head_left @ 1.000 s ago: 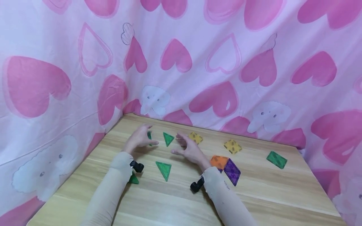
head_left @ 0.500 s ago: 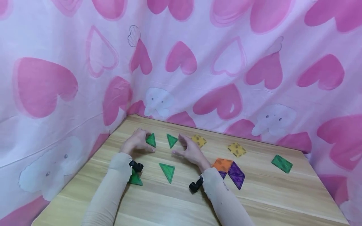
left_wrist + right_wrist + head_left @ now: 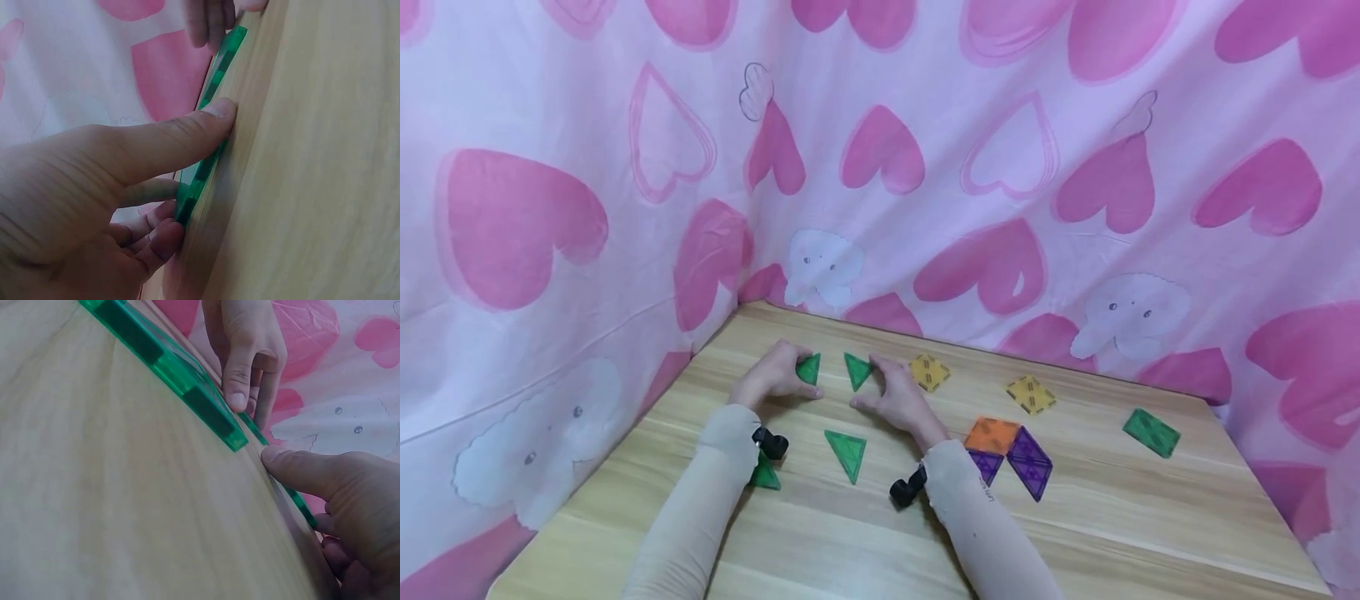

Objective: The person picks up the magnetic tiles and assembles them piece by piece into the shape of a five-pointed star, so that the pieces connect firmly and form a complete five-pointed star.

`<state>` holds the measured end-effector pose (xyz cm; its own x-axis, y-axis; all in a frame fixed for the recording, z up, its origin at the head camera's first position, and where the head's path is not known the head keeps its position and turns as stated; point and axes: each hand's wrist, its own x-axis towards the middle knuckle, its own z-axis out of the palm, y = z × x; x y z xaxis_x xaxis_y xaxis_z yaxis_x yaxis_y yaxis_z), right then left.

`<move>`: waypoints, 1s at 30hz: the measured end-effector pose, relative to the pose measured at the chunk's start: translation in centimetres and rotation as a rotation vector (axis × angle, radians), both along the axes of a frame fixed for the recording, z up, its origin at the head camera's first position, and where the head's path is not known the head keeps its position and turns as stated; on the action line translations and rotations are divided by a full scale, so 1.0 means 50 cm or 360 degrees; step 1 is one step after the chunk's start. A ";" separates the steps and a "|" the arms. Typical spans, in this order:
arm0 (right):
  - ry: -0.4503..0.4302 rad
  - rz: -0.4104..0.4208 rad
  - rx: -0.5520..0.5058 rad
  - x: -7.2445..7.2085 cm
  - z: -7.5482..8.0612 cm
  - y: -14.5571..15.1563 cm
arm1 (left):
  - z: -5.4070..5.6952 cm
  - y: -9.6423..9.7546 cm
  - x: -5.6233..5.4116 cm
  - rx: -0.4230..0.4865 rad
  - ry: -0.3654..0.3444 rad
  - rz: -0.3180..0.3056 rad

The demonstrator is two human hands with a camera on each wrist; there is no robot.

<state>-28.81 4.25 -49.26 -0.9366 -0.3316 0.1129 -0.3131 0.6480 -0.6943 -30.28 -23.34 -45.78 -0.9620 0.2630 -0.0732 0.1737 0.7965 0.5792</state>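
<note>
My left hand [image 3: 775, 372] holds a small green translucent triangle tile [image 3: 808, 369] at the table's far left, thumb at its near corner and fingers at its far side. Facing it across a narrow gap, my right hand [image 3: 898, 396] has thumb and fingertip at the corners of a second green triangle tile [image 3: 857, 371]. Both tiles lie flat at the tabletop. In the left wrist view the thumb overlaps the green edge [image 3: 206, 169], with fingers curled behind. The right wrist view shows the right thumb [image 3: 281, 456] at its tile's end.
Nearer lies a longer green triangle [image 3: 847, 454]; another [image 3: 766, 477] is partly hidden by the left wrist. Rightward are two yellow squares [image 3: 929, 372] [image 3: 1031, 394], an orange piece [image 3: 991, 434] beside purple tiles [image 3: 1030, 464], and a green rectangle [image 3: 1152, 432]. A heart-print curtain [image 3: 880, 150] borders the wooden table.
The left hand has shifted slightly right with its triangle, narrowing the gap between the two small tiles. The right hand has closed in on its triangle. The head view has shifted a little.
</note>
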 end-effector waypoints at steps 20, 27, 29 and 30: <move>0.0152 -0.0048 -0.0017 -0.001 -0.008 -0.017 | -0.005 0.051 0.005 -0.0016 0.0092 -0.0082; 0.0171 -0.0009 -0.0030 -0.004 -0.013 -0.013 | -0.013 0.060 0.004 -0.0030 0.0117 -0.0116; 0.0177 -0.0003 -0.0029 -0.005 -0.015 -0.012 | -0.014 0.061 0.005 -0.0025 0.0115 -0.0107; 0.0179 0.0000 -0.0026 -0.005 -0.015 -0.011 | -0.014 0.062 0.006 -0.0027 0.0118 -0.0106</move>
